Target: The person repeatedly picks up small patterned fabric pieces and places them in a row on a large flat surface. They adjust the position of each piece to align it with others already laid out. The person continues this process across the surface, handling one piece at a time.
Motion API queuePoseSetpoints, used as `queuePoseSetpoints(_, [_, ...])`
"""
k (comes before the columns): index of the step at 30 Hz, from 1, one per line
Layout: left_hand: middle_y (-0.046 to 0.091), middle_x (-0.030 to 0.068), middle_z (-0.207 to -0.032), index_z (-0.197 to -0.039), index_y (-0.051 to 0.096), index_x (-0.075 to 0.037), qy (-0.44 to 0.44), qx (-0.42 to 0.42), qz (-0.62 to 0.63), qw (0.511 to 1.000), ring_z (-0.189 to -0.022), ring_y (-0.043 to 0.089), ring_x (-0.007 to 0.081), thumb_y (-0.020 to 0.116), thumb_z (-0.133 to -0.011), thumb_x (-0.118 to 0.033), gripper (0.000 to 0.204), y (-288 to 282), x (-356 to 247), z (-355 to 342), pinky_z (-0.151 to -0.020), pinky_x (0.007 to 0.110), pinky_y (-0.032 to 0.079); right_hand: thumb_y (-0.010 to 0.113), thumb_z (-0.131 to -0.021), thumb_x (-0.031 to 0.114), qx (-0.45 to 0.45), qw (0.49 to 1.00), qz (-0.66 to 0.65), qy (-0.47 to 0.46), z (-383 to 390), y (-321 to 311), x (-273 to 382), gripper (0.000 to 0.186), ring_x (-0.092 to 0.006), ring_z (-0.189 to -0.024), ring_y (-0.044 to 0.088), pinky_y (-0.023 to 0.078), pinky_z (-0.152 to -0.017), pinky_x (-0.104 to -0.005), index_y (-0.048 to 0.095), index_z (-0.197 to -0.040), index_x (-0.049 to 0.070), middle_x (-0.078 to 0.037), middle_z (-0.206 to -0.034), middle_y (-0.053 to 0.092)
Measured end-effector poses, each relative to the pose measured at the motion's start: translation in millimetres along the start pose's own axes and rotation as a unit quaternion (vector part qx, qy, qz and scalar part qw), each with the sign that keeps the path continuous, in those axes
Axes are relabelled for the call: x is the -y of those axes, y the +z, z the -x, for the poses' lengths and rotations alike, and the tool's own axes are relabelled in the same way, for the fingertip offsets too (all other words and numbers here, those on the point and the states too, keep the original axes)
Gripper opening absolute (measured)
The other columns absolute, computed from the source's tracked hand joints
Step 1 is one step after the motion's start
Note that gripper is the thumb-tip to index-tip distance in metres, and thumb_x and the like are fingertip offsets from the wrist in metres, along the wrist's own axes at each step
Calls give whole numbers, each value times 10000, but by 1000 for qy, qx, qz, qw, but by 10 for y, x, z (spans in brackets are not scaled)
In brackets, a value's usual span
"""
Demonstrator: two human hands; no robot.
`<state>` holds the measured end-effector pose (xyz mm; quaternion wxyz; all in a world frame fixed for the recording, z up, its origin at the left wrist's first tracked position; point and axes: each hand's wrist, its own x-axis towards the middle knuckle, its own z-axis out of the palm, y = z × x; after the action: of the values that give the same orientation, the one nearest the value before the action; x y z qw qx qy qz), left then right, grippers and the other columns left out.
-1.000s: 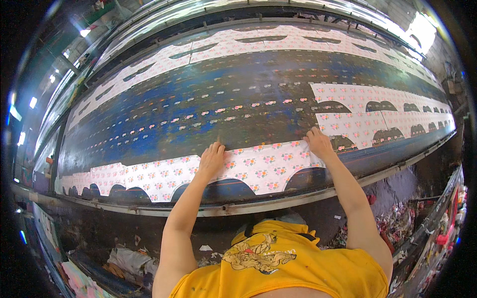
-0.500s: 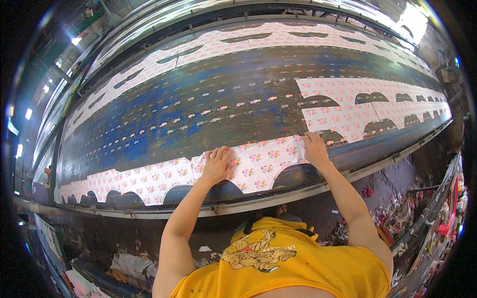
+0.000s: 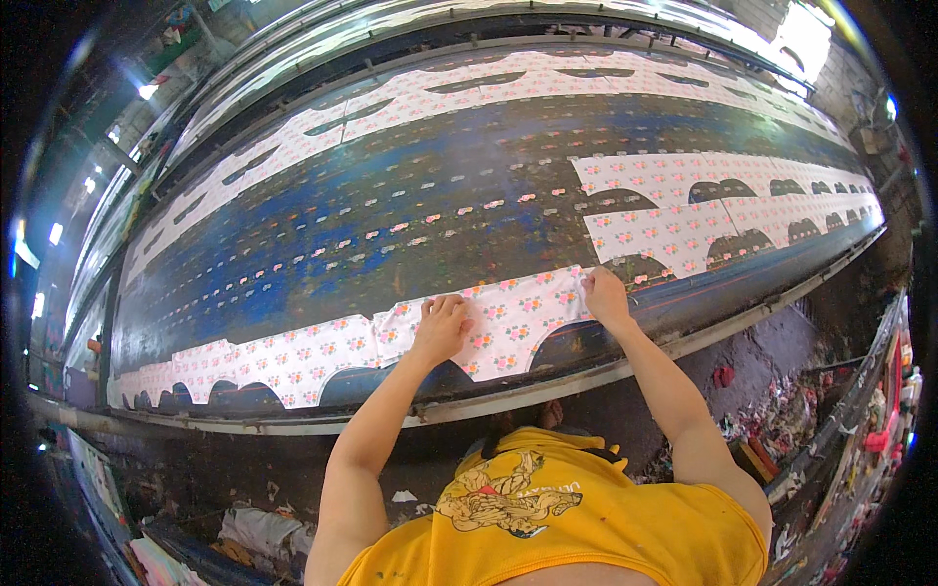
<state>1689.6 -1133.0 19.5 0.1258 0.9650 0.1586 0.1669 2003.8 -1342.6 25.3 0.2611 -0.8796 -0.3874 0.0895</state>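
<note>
I see a long, dark, paint-stained table (image 3: 459, 259) above a scrap-littered floor (image 3: 779, 418). Along its near edge lies smooth floral fabric (image 3: 513, 330), scalloped below; the left hand (image 3: 444, 328) rests there, fingers loosely bent, its grip unclear to me, while the right hand (image 3: 607, 297) pinches the right corner.

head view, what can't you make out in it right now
In the head view:
Left hand: palm, hidden by the back of the hand.
Near floral fabric piece: right end, partly covered by the right hand.
Bright opening: what lies beyond, lost in glare.
Scraps on the floor: too small and jumbled to identify.
</note>
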Motion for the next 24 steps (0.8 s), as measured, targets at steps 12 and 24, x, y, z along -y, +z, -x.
queuePoseSetpoints(12, [424, 81, -1541, -1443, 498, -129, 15, 78, -21, 997, -1400, 407, 321, 650, -947, -307, 548, 27, -4, -111, -1130, 571, 277, 725, -797, 8, 84, 982, -111, -130, -153, -119, -243, 315, -363, -1057, 631, 503, -912, -445, 714, -1111, 28, -158, -1069, 660])
queuePoseSetpoints(24, [229, 69, -1681, -1564, 371, -165, -5, 121, -59, 991, -1530, 240, 326, 533, -996, -517, 688, 47, 104, 40, -1210, 619, 132, 722, -809, 20, 110, 989, -35, -88, -169, -257, -185, 353, -359, -1104, 598, 494, -957, -457, 703, -1161, 38, -158, -1206, 595])
